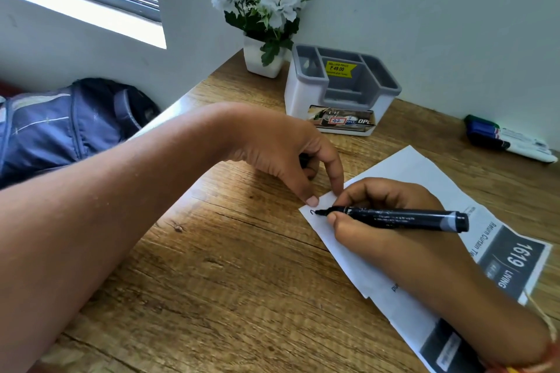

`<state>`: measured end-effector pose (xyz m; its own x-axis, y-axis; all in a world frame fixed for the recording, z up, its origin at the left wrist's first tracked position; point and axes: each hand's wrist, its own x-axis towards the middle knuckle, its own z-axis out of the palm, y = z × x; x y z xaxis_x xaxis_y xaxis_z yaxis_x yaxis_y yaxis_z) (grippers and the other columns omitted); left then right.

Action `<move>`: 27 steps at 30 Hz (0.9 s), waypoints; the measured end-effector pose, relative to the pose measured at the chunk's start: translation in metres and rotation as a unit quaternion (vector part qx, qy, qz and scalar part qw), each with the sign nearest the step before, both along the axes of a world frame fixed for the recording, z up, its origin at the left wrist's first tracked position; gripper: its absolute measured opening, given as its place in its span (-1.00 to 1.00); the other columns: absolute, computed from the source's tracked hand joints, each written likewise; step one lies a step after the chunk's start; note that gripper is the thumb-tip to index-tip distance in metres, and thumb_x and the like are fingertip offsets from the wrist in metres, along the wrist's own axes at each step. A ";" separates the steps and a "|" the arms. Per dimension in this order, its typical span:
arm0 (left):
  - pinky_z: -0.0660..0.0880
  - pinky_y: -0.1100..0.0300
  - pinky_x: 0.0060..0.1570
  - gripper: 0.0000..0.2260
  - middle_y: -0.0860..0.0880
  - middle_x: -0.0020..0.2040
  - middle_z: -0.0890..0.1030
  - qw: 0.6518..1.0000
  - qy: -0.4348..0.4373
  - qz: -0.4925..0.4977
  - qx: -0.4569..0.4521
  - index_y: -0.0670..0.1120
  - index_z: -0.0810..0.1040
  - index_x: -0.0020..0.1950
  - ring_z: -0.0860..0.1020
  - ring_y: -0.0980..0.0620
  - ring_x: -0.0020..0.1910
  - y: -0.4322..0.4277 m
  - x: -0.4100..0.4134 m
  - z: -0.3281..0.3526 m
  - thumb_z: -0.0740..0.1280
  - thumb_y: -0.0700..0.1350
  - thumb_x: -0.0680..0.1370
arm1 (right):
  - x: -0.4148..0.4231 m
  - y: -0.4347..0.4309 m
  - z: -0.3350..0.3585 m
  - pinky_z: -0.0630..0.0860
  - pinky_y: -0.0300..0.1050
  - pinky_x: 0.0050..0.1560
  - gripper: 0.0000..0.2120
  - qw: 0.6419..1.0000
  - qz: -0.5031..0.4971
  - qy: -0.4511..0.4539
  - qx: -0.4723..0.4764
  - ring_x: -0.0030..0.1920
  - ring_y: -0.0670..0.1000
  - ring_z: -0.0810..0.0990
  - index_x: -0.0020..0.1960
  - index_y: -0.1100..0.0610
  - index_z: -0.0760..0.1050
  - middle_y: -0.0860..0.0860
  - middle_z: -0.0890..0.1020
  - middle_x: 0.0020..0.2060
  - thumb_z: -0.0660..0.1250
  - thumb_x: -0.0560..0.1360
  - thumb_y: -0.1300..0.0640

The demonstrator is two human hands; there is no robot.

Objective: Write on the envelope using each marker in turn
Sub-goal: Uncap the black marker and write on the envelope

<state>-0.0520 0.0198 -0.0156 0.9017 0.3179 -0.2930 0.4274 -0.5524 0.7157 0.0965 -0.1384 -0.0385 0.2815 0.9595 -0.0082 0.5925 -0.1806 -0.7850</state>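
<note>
A white printed envelope (406,166) lies at an angle on the wooden desk (230,266). My right hand (372,215) grips a black marker (403,218), its tip touching the envelope's near-left corner beside a small black stroke. My left hand (281,151) presses that corner down with fingertip and thumb, and something small and black, probably the cap, shows under its curled fingers. Other markers (509,139), with green, blue and black caps, lie together at the far right by the wall.
A grey-and-white desk organiser (342,91) with a yellow price sticker stands at the back. A white pot of white flowers (263,18) stands to its left in the corner. A blue bag (66,121) lies beyond the desk's left edge, under a window.
</note>
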 end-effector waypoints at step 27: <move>0.30 0.38 -0.40 -0.71 0.06 -0.33 0.44 1.000 0.005 -0.007 0.003 0.13 0.64 0.17 0.38 0.14 -0.38 0.001 0.000 0.002 0.51 -0.11 0.49 | 0.003 -0.001 -0.005 0.53 -0.28 -0.42 -0.81 1.000 -0.025 -0.003 0.001 -0.44 -0.15 0.66 -0.13 -0.07 0.70 -0.14 0.71 -0.39 0.61 0.31 -0.08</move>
